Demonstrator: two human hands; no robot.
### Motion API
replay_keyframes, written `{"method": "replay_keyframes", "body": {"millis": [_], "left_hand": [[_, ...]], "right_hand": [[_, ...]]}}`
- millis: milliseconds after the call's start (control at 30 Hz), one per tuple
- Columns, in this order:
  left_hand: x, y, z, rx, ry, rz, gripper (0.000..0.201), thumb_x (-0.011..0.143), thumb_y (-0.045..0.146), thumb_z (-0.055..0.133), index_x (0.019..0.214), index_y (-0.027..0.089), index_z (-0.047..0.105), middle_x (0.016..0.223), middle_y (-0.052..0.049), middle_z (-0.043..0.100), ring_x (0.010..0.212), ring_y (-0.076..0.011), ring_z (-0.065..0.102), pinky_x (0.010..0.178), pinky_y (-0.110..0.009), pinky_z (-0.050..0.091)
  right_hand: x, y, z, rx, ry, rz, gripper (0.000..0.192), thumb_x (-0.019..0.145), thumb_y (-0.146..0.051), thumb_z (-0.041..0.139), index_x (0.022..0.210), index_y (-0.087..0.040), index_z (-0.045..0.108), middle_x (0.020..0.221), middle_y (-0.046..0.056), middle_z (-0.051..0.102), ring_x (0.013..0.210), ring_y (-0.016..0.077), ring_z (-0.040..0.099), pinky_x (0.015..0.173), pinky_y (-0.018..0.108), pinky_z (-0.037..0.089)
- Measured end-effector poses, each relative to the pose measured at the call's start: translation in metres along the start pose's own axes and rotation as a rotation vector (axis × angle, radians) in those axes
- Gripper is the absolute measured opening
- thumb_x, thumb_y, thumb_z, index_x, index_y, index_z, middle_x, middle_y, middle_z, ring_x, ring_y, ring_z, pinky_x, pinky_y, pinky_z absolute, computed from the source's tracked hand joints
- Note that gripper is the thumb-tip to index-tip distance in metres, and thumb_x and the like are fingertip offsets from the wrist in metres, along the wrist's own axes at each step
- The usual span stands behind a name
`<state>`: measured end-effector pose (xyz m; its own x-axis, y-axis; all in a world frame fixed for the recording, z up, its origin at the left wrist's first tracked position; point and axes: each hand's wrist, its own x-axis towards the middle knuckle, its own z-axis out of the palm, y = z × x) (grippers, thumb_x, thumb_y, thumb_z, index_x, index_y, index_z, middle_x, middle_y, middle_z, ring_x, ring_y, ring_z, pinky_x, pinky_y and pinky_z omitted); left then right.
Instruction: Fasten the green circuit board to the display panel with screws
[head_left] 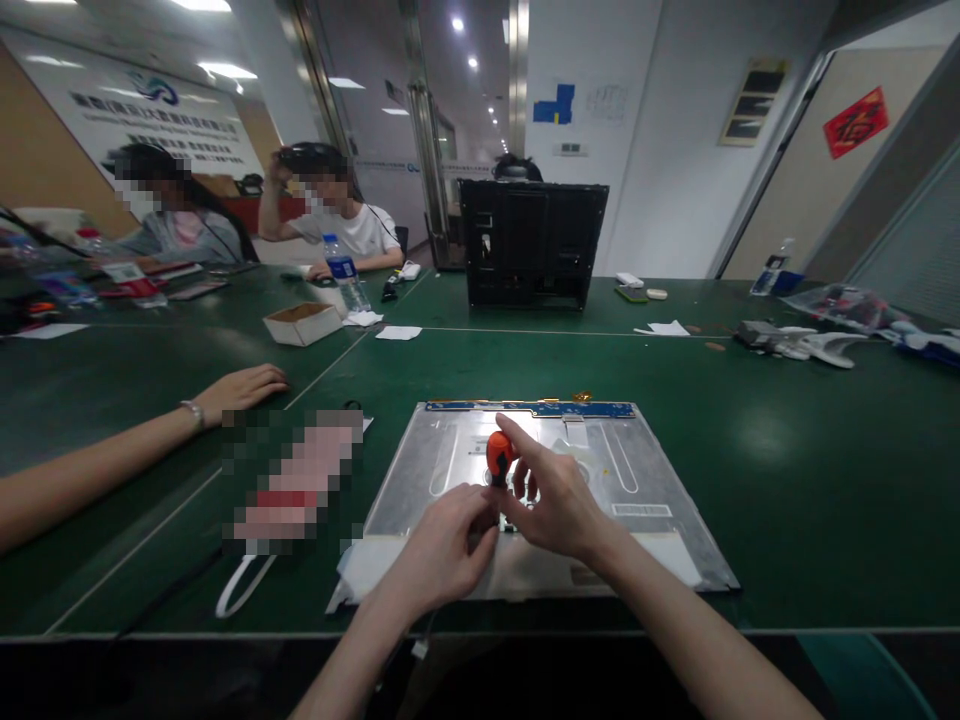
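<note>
A metal-backed display panel (pixel 412 470) lies flat before me, with a blue circuit strip (pixel 600 410) along its far edge. An orange and black screwdriver (pixel 499 455) stands upright over the panel's middle. My right hand (pixel 559 495) grips its handle from the right, the index finger reaching up by the handle's top. Close to the shaft, my left hand (pixel 450 535) has its fingers drawn together; what they pinch, if anything, is hidden. Part of a small circuit board (pixel 511 520) shows beneath my hands, and the screwdriver's tip is out of sight.
Another person's arm (pixel 112 460) rests on the green table (pixel 810 480) at left, beside a partly blurred pouch (pixel 300 480). Farther back are a small open box (pixel 304 325), a water bottle (pixel 345 275) and a black monitor housing (pixel 534 245). Tools and plastic bags lie at right.
</note>
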<state>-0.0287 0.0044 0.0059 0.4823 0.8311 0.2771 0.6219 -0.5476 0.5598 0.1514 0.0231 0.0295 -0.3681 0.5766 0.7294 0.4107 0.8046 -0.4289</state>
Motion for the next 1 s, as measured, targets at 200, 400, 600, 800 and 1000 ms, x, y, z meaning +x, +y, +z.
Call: {"method": "replay_keyframes", "body": {"millis": [200, 400, 600, 800, 1000], "left_hand": [[-0.0002, -0.0050, 0.0011, -0.020, -0.022, -0.002, 0.006, 0.081, 0.016, 0.049, 0.077, 0.019, 0.053, 0.077, -0.004, 0.060, 0.073, -0.0202, 0.056, 0.065, -0.030, 0.040], [0.0002, -0.0039, 0.0008, -0.027, -0.008, -0.010, 0.007, 0.081, 0.017, 0.049, 0.079, 0.018, 0.056, 0.079, -0.005, 0.061, 0.074, -0.0206, 0.057, 0.067, -0.031, 0.042], [0.0012, -0.0048, 0.0007, -0.024, -0.024, -0.011, 0.007, 0.081, 0.019, 0.050, 0.078, 0.018, 0.056, 0.078, -0.005, 0.061, 0.073, -0.0204, 0.055, 0.066, -0.031, 0.042], [0.0000, -0.0013, -0.0007, -0.002, -0.029, -0.005, 0.006, 0.080, 0.016, 0.049, 0.078, 0.019, 0.054, 0.075, -0.003, 0.058, 0.069, -0.0186, 0.053, 0.063, -0.029, 0.039], [-0.0002, 0.0007, -0.0019, 0.015, 0.006, 0.033, 0.007, 0.078, 0.014, 0.046, 0.076, 0.019, 0.050, 0.073, -0.003, 0.056, 0.069, -0.0189, 0.051, 0.061, -0.029, 0.037]], "right_hand": [[-0.0030, -0.0013, -0.0010, 0.022, -0.017, 0.029, 0.077, 0.089, -0.023, 0.055, 0.155, -0.020, 0.016, 0.076, -0.001, 0.063, 0.054, 0.0125, 0.057, 0.050, 0.026, 0.046], [-0.0007, 0.0009, -0.0008, -0.008, 0.014, 0.038, 0.074, 0.092, -0.029, 0.057, 0.155, -0.023, 0.018, 0.076, -0.002, 0.064, 0.053, 0.0113, 0.056, 0.049, 0.024, 0.045], [-0.0015, 0.0002, -0.0011, 0.000, -0.008, 0.016, 0.077, 0.093, -0.023, 0.051, 0.158, -0.021, 0.011, 0.080, 0.001, 0.066, 0.054, 0.0122, 0.058, 0.052, 0.026, 0.048], [-0.0026, 0.0001, -0.0022, 0.033, -0.018, 0.048, 0.077, 0.089, -0.020, 0.053, 0.156, -0.020, 0.014, 0.083, 0.002, 0.066, 0.055, 0.0122, 0.059, 0.050, 0.025, 0.047], [-0.0018, 0.0005, -0.0025, 0.005, -0.024, 0.048, 0.070, 0.092, -0.025, 0.055, 0.153, -0.023, 0.021, 0.083, 0.001, 0.066, 0.054, 0.0116, 0.057, 0.049, 0.025, 0.044]]}}
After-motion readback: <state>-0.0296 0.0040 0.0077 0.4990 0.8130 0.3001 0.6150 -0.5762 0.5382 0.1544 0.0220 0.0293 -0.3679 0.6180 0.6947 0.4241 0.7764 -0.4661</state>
